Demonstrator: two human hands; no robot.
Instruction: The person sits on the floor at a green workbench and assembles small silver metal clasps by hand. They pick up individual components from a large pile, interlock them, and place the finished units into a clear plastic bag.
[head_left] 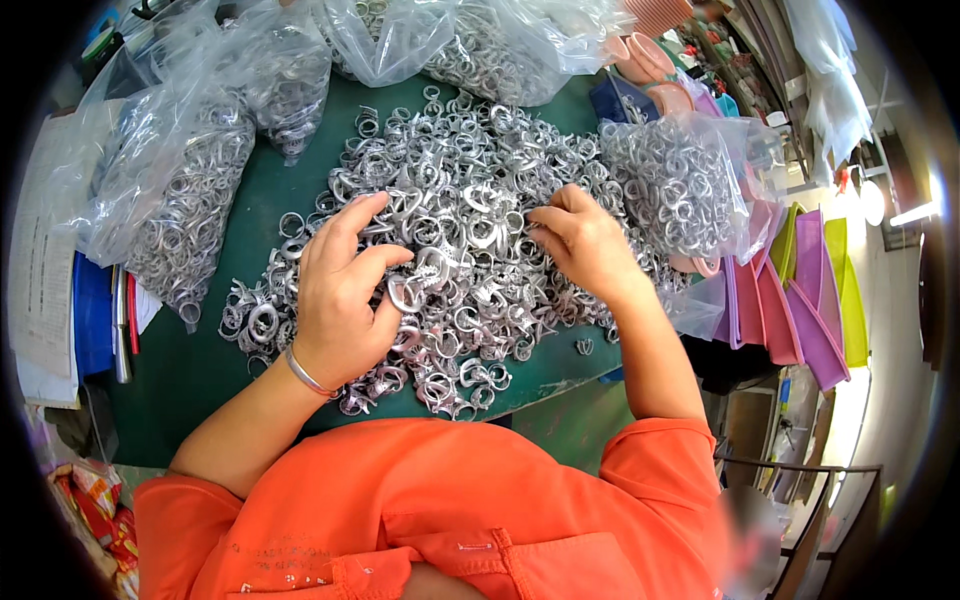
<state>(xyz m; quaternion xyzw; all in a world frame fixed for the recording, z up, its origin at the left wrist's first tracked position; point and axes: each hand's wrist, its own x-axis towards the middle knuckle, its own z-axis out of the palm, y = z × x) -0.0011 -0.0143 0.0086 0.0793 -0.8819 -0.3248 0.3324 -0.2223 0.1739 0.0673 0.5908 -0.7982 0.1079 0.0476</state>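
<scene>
A broad heap of silver-coloured metal rings [475, 325] lies on a green table. Over its left side is my left hand [345, 290], wearing a bangle [308, 373] on the wrist. Thumb and forefinger are curled around a silver ring [406, 294] at their tips, with the other fingers spread above the pile. My right hand [585, 240] reaches into the heap's right side, forefinger and thumb drawn together. Whatever lies between those fingertips is too small to make out among the rings.
Clear plastic bags of rings stand at the left [190, 215], along the back [490, 55] and at the right [675, 185]. A blue tray [92, 315] and papers [45, 240] are far left. Purple, pink and green bins [800, 290] are right, beyond the table.
</scene>
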